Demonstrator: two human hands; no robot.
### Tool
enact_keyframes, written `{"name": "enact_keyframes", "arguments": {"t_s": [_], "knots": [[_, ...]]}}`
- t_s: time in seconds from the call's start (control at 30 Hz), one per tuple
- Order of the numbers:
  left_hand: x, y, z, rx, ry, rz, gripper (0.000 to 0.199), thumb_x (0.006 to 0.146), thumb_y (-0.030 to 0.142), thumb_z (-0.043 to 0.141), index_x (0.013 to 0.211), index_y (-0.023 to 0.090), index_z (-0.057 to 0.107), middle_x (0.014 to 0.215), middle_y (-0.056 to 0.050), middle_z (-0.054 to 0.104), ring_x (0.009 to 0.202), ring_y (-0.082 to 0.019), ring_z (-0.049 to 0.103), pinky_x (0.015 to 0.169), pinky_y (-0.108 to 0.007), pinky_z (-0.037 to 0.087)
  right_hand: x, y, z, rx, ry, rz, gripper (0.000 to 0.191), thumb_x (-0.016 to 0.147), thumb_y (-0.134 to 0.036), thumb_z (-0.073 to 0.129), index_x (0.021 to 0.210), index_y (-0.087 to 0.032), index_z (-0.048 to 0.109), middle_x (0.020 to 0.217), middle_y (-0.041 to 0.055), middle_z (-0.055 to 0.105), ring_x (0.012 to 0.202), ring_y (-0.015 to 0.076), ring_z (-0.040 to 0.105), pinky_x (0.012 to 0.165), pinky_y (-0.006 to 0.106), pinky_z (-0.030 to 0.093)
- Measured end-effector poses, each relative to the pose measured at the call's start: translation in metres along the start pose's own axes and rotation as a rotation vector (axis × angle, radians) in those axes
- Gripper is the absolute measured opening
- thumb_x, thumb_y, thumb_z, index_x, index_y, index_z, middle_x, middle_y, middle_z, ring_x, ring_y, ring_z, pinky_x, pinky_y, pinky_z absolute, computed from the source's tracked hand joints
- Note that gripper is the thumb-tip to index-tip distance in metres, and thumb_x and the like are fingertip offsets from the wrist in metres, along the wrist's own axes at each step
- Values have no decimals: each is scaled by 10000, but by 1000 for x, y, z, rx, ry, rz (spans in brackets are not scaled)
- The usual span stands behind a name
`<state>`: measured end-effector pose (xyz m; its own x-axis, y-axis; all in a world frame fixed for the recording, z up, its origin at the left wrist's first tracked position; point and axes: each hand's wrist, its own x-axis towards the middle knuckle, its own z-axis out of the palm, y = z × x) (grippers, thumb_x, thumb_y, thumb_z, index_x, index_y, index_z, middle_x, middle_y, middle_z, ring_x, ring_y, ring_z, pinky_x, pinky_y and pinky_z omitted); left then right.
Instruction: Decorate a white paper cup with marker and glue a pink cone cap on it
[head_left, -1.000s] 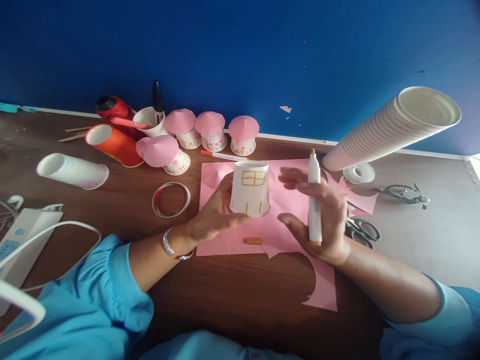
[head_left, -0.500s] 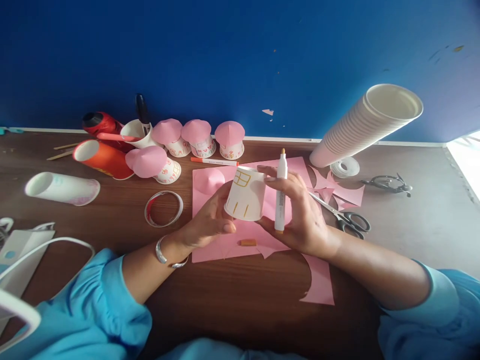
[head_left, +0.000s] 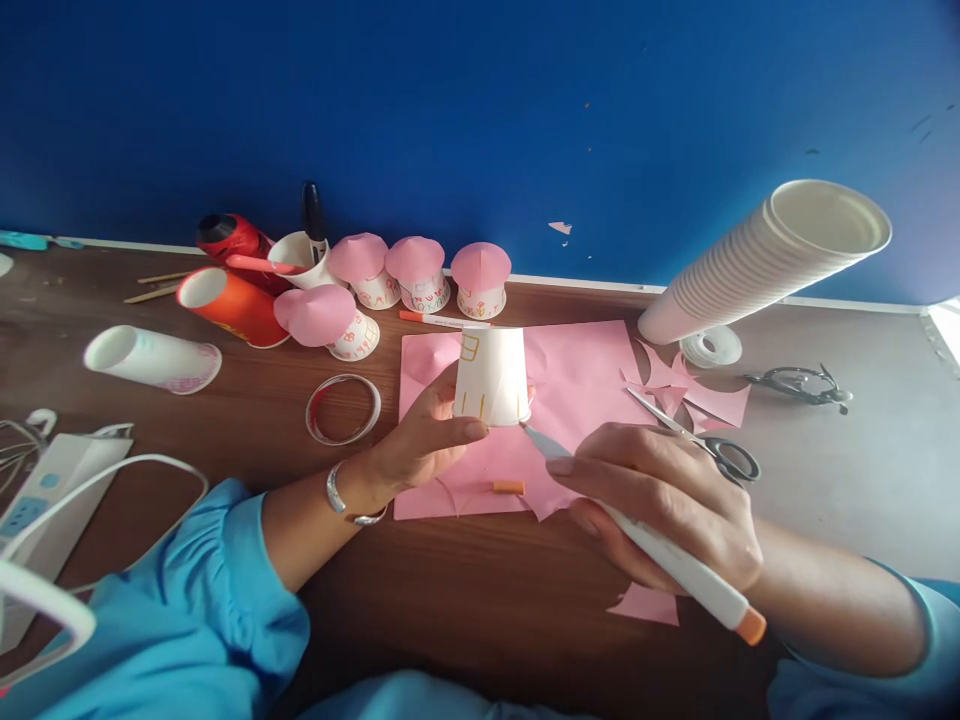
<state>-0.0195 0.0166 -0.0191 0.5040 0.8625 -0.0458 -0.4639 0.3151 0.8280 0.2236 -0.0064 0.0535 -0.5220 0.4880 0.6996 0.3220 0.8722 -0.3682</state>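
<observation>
Upside down in my left hand (head_left: 424, 440) is a small white paper cup (head_left: 495, 375), its sides marked with a yellow-brown window and short upright strokes near the rim. My right hand (head_left: 667, 505) grips a white marker (head_left: 675, 570) with an orange end. The marker's tip is at the cup's lower right edge; whether it touches cannot be made out. Beneath both hands lies a pink paper sheet (head_left: 577, 370), with an orange marker cap (head_left: 508, 488) resting near its front edge. Behind the cup is an orange-capped marker (head_left: 442, 320).
Several decorated cups with pink cone roofs (head_left: 481, 268) stand by the blue wall. Scissors (head_left: 731, 460), pink scraps (head_left: 697, 390), clear tape (head_left: 711, 346) and a tall cup stack (head_left: 765, 260) are on the right. A tape ring (head_left: 343, 410) and a power strip (head_left: 56, 490) lie left.
My right hand has let go of the cup and moved right and down, swinging the marker from upright to a slant with its tip at the cup's edge. The cup has turned in my left hand.
</observation>
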Motion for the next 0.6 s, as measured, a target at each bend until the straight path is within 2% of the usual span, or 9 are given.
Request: {"name": "enact_keyframes", "arguments": {"t_s": [0.13, 0.3, 0.47, 0.6], "knots": [[1, 2, 1, -6, -15, -10, 604, 828, 349, 896, 1394, 315, 687, 1409, -93, 761, 1417, -380, 652, 1206, -595, 490, 2, -2, 7, 22, 60, 79, 189, 967, -64, 637, 1090, -208, 631, 769, 0, 722, 641, 152, 742, 535, 255, 632], [-1, 10, 4, -136, -4, -79, 497, 860, 386, 843, 1331, 269, 736, 1373, -76, 788, 1425, -370, 659, 1259, -540, 465, -3, -1, 9, 52, 64, 53, 187, 952, -71, 649, 1090, -196, 630, 762, 3, 703, 651, 155, 737, 543, 256, 630], [-3, 17, 2, -277, -24, -156, 700, 872, 442, 797, 1518, 252, 606, 1398, -90, 772, 1379, -362, 695, 1172, -465, 550, -7, 0, 11, 113, 85, 19, 181, 970, -75, 621, 1122, -173, 640, 816, 24, 706, 726, 160, 743, 600, 267, 650], [-3, 19, 1, -281, -36, -183, 819, 828, 472, 823, 1565, 244, 548, 1376, -108, 777, 1404, -389, 670, 1161, -481, 553, -8, 3, 11, 76, 78, -12, 195, 977, -62, 597, 1116, -184, 659, 832, 24, 701, 717, 155, 721, 580, 268, 628]]}}
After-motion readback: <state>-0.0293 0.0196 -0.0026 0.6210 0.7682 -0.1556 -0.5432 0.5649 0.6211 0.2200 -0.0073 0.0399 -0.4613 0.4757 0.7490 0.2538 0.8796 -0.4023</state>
